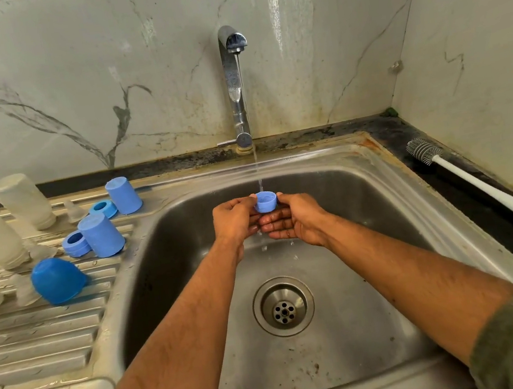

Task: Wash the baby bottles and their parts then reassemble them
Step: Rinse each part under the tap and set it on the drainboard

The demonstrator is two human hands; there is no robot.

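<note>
A small blue screw ring [266,201] is held under the running tap [234,76], over the steel sink [379,197]. My left hand [235,218] pinches its left side and my right hand [291,219] pinches its right side, and water streams into it. On the drainboard [39,340] to the left stand upturned clear bottles [23,202], two blue caps [101,236], two more blue rings [75,243], a rounded blue cap [57,279] and clear teats [74,211].
A white-handled bottle brush [472,180] lies on the dark counter right of the sink. The drain [283,306] sits in the middle of the basin. A marble wall rises behind the tap and along the right side.
</note>
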